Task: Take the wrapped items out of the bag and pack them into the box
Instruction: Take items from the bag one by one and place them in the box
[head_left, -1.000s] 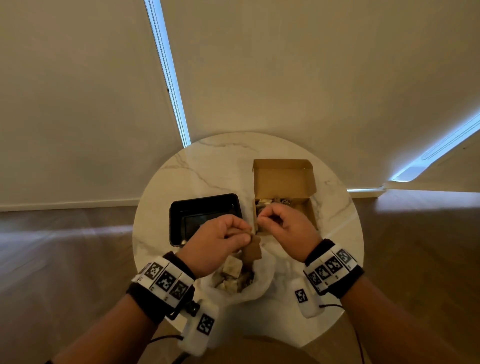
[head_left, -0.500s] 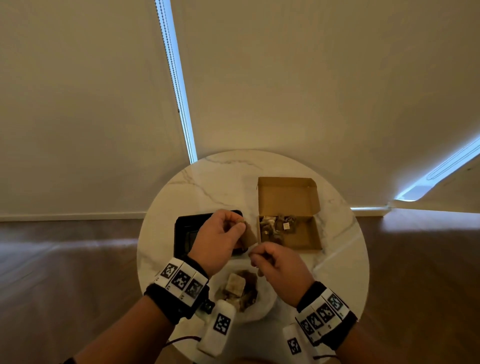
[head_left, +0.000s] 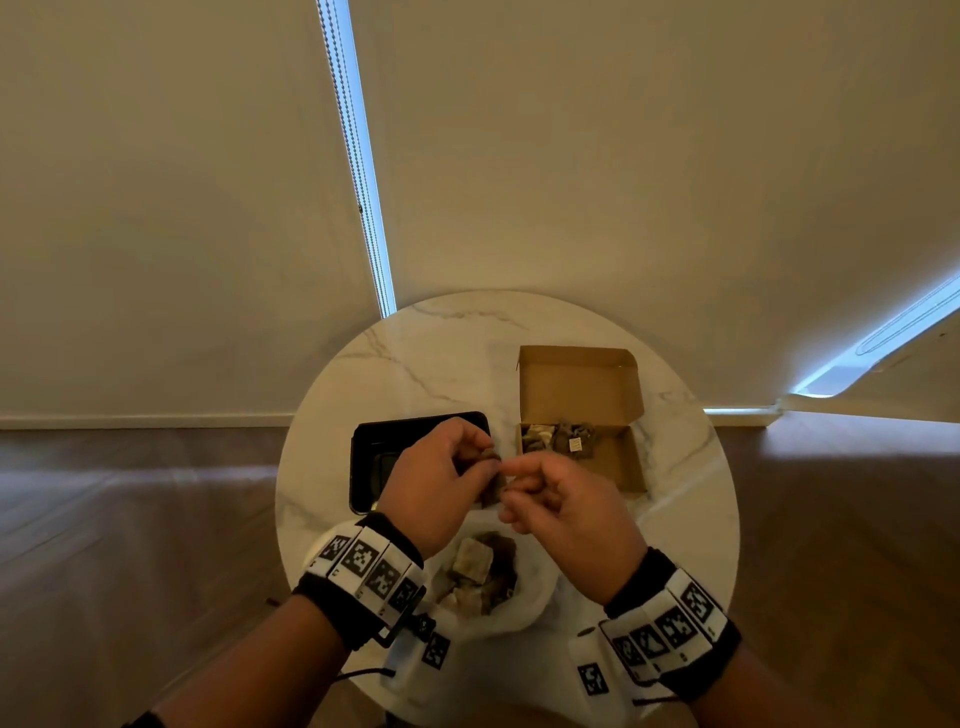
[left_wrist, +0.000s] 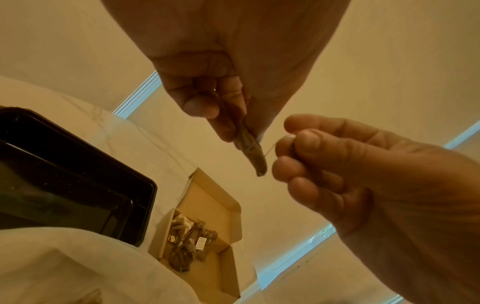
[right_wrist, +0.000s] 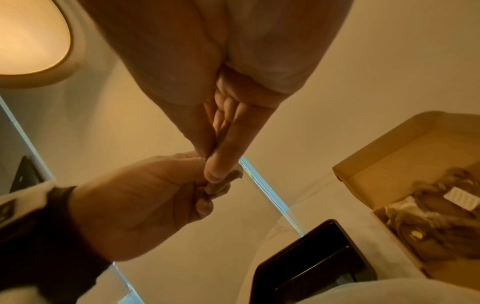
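My left hand (head_left: 480, 460) pinches a small brown wrapped item (head_left: 492, 480) between thumb and fingers, held in the air above the white bag (head_left: 524, 610). In the left wrist view the wrapped item (left_wrist: 250, 152) hangs edge-on from those fingers. My right hand (head_left: 511, 486) is right beside it and pinches a thin string (left_wrist: 270, 147) that runs to the item. The bag, open at the near edge, holds several wrapped items (head_left: 475, 569). The open cardboard box (head_left: 623, 467) stands at the right, with several wrapped items (head_left: 558, 439) at its back left.
A black tray (head_left: 369, 457) lies left of the box, partly under my left hand. Everything sits on a small round marble table (head_left: 415, 364). The box's lid (head_left: 579, 382) stands open toward the far wall. Wooden floor surrounds the table.
My right hand came back from the box to my left hand and now pinches the string. My left hand lifted the wrapped item up from the bag.
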